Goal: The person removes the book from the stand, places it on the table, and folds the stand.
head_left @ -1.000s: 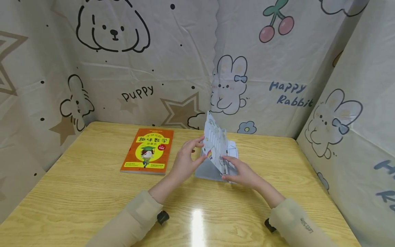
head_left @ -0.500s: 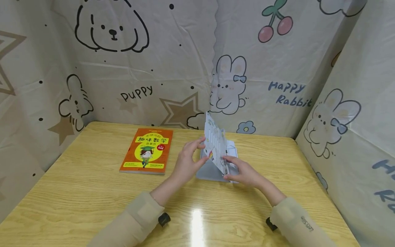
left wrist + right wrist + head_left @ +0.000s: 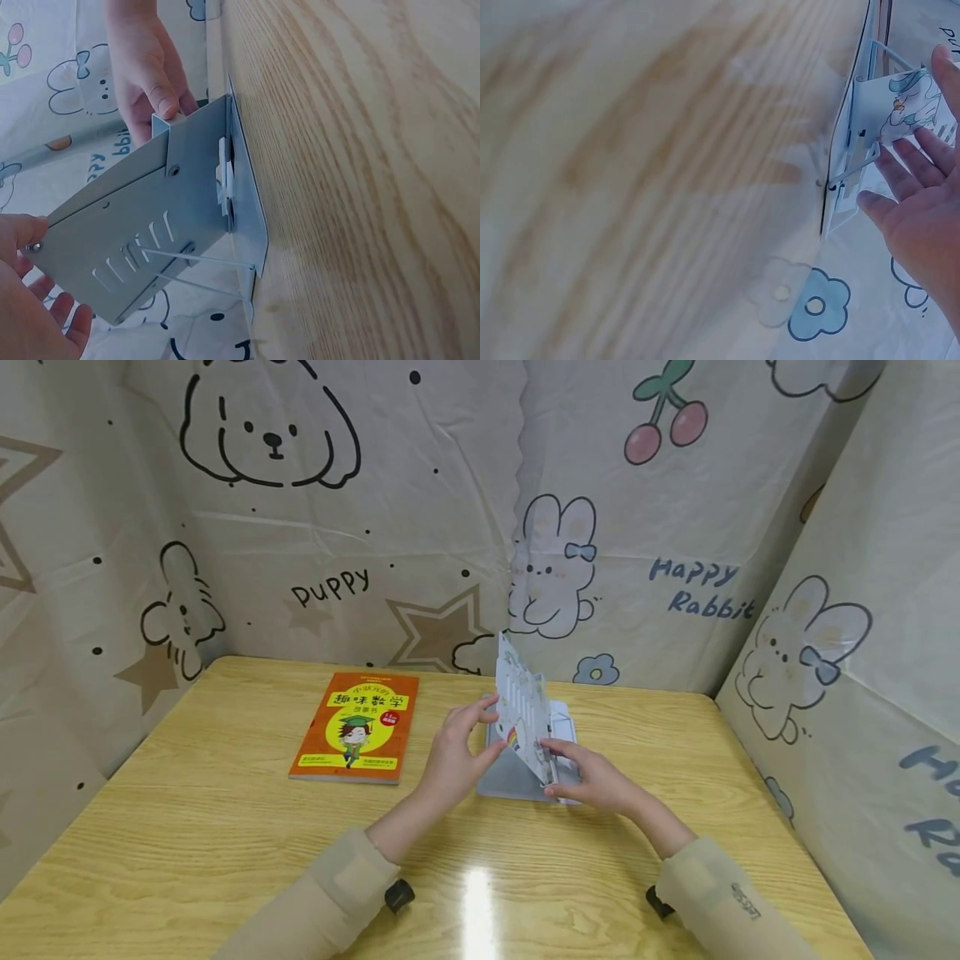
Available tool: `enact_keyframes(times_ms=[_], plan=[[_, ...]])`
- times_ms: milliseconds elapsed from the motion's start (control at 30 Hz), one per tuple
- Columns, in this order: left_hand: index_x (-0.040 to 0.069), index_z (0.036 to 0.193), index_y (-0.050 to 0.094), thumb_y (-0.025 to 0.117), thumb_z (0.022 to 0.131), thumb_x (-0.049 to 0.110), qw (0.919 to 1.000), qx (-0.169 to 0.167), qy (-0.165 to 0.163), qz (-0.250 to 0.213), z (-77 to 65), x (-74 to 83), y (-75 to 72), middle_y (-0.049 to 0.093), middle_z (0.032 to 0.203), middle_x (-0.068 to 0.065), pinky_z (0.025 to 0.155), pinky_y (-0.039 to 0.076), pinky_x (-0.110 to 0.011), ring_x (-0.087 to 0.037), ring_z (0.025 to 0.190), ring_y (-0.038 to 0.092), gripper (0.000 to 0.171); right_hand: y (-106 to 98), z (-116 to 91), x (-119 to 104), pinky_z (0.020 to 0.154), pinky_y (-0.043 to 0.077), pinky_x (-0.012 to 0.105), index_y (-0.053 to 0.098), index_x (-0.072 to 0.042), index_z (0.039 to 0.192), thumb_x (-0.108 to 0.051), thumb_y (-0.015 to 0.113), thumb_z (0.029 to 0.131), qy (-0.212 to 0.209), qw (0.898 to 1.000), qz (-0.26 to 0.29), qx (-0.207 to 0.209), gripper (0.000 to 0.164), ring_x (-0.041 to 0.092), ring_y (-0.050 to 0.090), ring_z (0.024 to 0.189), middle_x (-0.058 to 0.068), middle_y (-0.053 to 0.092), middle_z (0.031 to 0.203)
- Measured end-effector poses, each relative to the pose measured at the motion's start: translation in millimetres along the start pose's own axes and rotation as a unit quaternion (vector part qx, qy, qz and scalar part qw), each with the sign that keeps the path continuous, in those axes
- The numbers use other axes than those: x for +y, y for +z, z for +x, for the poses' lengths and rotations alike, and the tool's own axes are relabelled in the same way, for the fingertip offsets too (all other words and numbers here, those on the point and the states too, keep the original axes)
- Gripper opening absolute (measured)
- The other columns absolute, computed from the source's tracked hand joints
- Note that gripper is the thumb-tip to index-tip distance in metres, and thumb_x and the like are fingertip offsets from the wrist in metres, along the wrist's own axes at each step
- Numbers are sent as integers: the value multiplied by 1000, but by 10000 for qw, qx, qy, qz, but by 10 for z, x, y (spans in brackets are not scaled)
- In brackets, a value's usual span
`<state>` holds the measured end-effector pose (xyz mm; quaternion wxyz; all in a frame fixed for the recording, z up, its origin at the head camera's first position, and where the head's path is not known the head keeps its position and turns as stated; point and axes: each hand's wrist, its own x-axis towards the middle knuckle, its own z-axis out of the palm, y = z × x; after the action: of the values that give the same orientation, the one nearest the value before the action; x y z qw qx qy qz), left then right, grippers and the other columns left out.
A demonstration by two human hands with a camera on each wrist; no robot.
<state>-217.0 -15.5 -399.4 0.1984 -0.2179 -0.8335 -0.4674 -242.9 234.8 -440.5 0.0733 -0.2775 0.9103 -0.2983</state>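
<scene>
A pale metal book stand (image 3: pixel 523 710) with a printed, slotted panel stands on the table, its panel raised steeply above a flat grey base (image 3: pixel 510 778). My left hand (image 3: pixel 456 747) pinches the panel's left edge between thumb and fingers; the left wrist view shows the left thumb (image 3: pixel 26 231) on a corner of the panel's plain back (image 3: pixel 127 232). At the lower end, my right hand (image 3: pixel 592 777) grips the ledge side of the panel. Thin wire supports (image 3: pixel 199 259) run between panel and base. In the right wrist view, the right fingers (image 3: pixel 922 161) are spread beside the printed face.
An orange children's math book (image 3: pixel 356 727) lies flat on the wooden table (image 3: pixel 225 827), left of the stand. Printed cloth curtains (image 3: pixel 420 510) enclose the back and both sides of the table.
</scene>
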Motion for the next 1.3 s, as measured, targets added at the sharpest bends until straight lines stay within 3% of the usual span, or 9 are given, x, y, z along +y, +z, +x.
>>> enact_keyframes(times_ms=[333, 600, 767, 1000, 1167, 1300], plan=[[12, 104, 57, 69, 77, 19, 9999, 25, 63, 96, 3, -2, -21, 45, 132, 9, 98, 38, -31, -10, 118, 41, 29, -9, 28, -255, 94, 40, 46, 31, -24, 138, -52, 61, 75, 182, 9995, 33, 254, 75, 27, 44, 119, 6, 39, 137], [13, 108, 57, 67, 79, 21, 9995, 31, 239, 185, 5, -29, -22, 47, 130, 8, 99, 37, -32, -10, 119, 40, 32, 31, 99, -345, 85, 48, 38, 38, -17, 134, -32, 67, 78, 176, 9978, 304, 556, 65, 28, 51, 111, 8, 44, 132], [12, 111, 56, 68, 78, 21, 9994, 70, 290, 189, -10, -19, -30, 50, 128, 6, 100, 36, -34, -11, 119, 40, 36, 38, 103, -336, 83, 49, 35, 40, -18, 133, -30, 68, 77, 176, 9976, 401, 542, 63, 27, 53, 108, 8, 45, 130], [12, 108, 57, 68, 78, 20, 9995, 91, 277, 132, -22, -3, -44, 49, 129, 5, 100, 36, -32, -10, 118, 40, 33, 38, 99, -370, 83, 49, 39, 37, -22, 134, -31, 66, 79, 189, 9982, 225, 518, 63, 28, 50, 112, 7, 44, 131], [14, 108, 55, 68, 78, 20, 9998, 49, 195, -94, -24, -31, -42, 48, 130, 9, 94, 42, -31, -8, 116, 42, 34, 10, 120, -506, 78, 51, 39, 37, -26, 134, -32, 65, 80, 69, 9971, 189, 737, 61, 26, 51, 111, 4, 45, 130], [15, 114, 54, 68, 78, 18, 9995, -23, 77, -313, -21, -62, -49, 47, 129, 11, 86, 45, -31, -7, 113, 44, 39, -8, 153, -650, 83, 48, 42, 37, -25, 134, -36, 65, 79, -77, 9950, -71, 990, 62, 25, 51, 111, 4, 46, 130]])
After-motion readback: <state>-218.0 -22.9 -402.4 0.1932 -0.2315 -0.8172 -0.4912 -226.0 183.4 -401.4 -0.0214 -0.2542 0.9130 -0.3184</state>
